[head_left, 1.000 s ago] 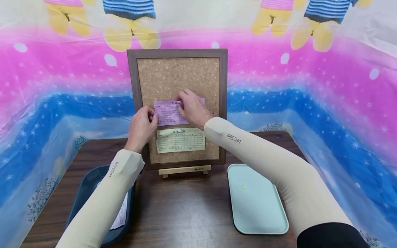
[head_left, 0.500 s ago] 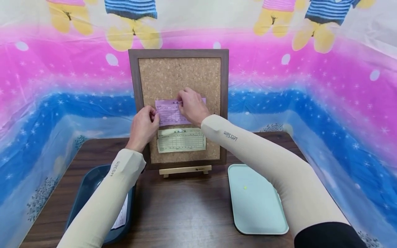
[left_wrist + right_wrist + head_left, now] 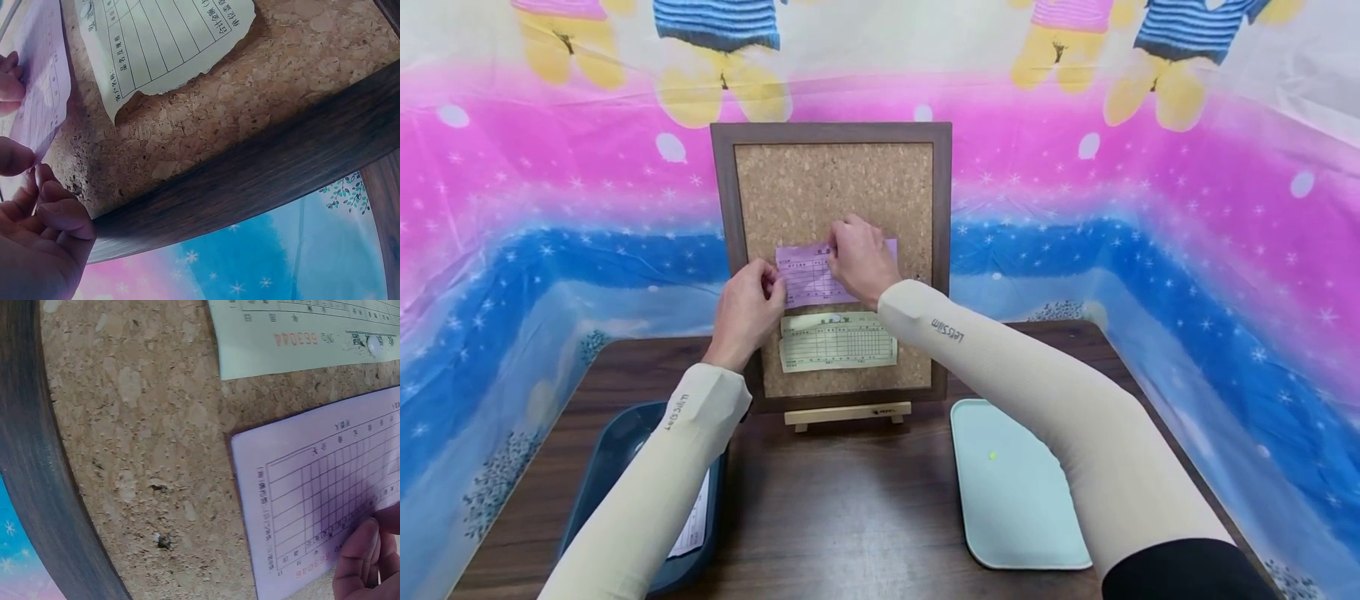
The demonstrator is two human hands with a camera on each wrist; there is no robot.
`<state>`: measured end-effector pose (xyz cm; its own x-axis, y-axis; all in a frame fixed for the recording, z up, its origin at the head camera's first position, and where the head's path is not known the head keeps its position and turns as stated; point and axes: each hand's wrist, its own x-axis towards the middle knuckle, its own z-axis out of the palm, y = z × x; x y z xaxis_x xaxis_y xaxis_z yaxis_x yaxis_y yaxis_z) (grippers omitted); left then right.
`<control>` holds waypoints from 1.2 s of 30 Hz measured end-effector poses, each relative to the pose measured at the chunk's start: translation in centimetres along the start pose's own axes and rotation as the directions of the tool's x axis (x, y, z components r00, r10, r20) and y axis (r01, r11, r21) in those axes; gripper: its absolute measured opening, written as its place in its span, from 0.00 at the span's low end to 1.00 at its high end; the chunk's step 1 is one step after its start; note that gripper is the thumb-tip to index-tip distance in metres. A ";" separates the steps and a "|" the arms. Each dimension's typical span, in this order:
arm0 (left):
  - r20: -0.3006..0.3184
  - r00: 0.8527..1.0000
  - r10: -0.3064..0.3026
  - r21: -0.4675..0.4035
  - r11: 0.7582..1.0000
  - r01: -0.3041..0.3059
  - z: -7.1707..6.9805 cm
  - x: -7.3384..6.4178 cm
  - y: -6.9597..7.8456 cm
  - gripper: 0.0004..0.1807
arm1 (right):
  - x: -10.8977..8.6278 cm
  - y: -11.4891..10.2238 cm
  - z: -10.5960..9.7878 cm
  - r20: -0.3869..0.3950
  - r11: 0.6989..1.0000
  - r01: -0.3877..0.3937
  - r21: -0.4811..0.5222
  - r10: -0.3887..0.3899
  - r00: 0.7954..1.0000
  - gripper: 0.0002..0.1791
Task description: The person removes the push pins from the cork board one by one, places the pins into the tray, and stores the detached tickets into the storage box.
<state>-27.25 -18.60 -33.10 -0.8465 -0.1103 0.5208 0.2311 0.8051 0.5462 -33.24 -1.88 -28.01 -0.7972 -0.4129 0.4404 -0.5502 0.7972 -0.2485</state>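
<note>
A purple receipt slip [image 3: 808,273] lies against the corkboard [image 3: 835,187], above a pale green receipt slip [image 3: 838,346] fixed by a white pushpin [image 3: 375,345]. My left hand [image 3: 747,307] pinches the purple slip's left edge between thumb and fingertips, close over the cork. At its top middle, my right hand [image 3: 863,258] has curled fingers gathered on the paper, with the thumb against its printed face. What sits between those fingertips is hidden. In the right wrist view, the purple slip's free end [image 3: 262,487] stands slightly off the cork.
A small wooden easel [image 3: 847,412] holds the framed board upright on the brown table [image 3: 842,500]. At left, a dark blue tray [image 3: 602,450] contains a paper slip [image 3: 692,525], partly under the left forearm. A mint tray [image 3: 1015,500] with a tiny yellow-green piece [image 3: 992,456] lies right.
The right wrist and forearm have swung slightly left, while the right fingertips stay at the purple slip's top. The left hand keeps its grip on the edge.
</note>
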 end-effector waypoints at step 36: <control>0.042 0.999 -0.009 -0.046 0.999 0.011 0.3 -0.1 0.2 0.08 | -2.3 3.5 -0.6 -0.178 0.921 0.373 0.112 -0.351 0.919 0.05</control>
<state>-27.27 -18.25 -33.17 -0.8682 -0.0931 0.4874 0.2433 0.7763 0.5816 -33.16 2.09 -29.41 -0.4955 -0.5808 0.6459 -0.8320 0.5310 -0.1608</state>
